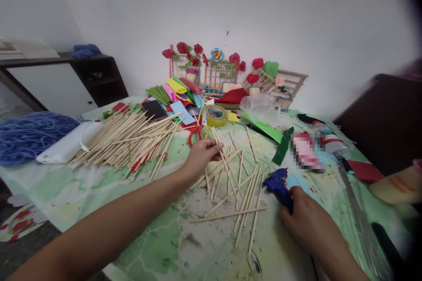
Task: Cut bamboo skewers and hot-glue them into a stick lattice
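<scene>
My left hand is closed, thumb against fingers, on thin wooden sticks, seemingly two, that slant down to the right. Beneath them, loose wooden sticks lie scattered across the middle of the table. At the right, my right hand is wrapped around the handle of a blue glue gun, whose nozzle points left toward the scattered sticks. Just beyond my left hand lie red and yellow scissors and a roll of yellowish tape.
A large pile of sticks lies at the left beside a white glossy object and blue yarn. Folded coloured paper and stick lattices with paper flowers stand by the wall. A clear bottle is at right.
</scene>
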Tool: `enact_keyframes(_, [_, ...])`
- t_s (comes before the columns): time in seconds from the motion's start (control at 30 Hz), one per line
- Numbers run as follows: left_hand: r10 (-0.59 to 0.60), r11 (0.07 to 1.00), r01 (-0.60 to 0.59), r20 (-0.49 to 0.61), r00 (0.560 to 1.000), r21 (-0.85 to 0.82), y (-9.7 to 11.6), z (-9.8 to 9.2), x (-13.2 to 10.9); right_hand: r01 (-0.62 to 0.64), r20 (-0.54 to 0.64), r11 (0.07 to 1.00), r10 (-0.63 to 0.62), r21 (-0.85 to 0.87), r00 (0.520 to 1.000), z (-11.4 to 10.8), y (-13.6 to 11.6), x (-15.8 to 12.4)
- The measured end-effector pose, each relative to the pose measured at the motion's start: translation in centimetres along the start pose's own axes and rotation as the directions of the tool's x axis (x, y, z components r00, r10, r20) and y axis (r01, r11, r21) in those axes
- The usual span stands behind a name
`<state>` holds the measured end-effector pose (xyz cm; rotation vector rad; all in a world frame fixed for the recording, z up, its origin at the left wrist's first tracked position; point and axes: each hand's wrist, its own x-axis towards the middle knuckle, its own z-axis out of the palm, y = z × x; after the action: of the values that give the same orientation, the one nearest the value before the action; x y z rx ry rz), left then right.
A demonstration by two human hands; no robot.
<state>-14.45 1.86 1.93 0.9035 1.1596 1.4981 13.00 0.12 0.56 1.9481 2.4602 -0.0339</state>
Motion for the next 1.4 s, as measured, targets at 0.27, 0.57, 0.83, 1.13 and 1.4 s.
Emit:
enact_keyframes(0.27, [-0.022,1.000,0.022,-0.024,0.999,0.002,-0.9,-0.2,0.5,0.058,-0.246,0.997,-0.071,-0.060,0.967,1.4,-0.4,0.9])
enact_keyframes(0.57, [-0.035,0.999,0.036,-0.033,0.999,0.031,-1.0,-0.2,0.4,-0.025,-0.370,0.968,0.119,0.249,0.921,-0.2,0.2,0.6])
enact_keyframes(0.83, [-0.040,0.999,0.041,-0.036,0.999,0.024,-1.1,-0.4,0.5,0.157,-0.414,0.815,0.108,0.558,0.904,-1.2,-1.8,-0.9])
enact_keyframes(1.13, [-0.026,0.999,0.027,-0.047,0.999,0.019,-1.2,-0.1,0.3,0.265,-0.409,0.671,0.062,0.692,0.911,-0.4,-2.6,-2.1])
enact_keyframes(1.4, [-0.003,1.000,0.004,-0.028,1.000,0.024,-1.4,-0.2,0.5,0.389,-0.391,0.608,-0.138,0.692,0.910,-0.5,-4.2,-3.2])
